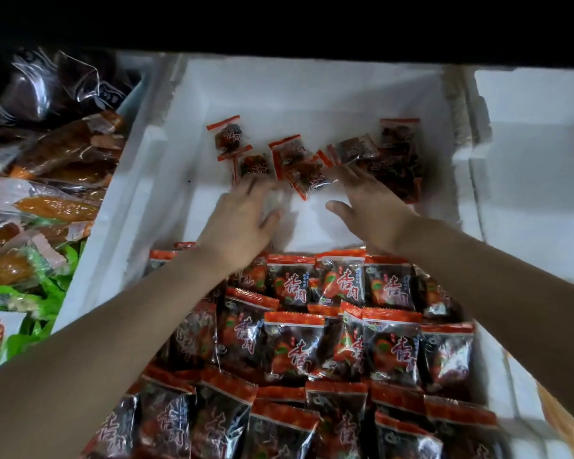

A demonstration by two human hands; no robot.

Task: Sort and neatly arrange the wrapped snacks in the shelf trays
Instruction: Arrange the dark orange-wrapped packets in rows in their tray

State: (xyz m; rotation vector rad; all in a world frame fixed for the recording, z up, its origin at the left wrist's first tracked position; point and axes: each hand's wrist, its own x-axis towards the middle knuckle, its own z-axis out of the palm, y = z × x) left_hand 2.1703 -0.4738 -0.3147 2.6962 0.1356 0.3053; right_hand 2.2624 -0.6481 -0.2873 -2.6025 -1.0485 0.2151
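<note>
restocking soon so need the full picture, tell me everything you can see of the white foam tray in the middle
The white foam tray is a deep, open-topped box with thick, rough-edged walls that look like polystyrene. Its front half holds overlapping rows of red-and-black snack packets. A few smaller loose packets lie scattered toward the back, with bare white floor between. The left hand and right hand reach in, flat, at the loose packets.
</note>
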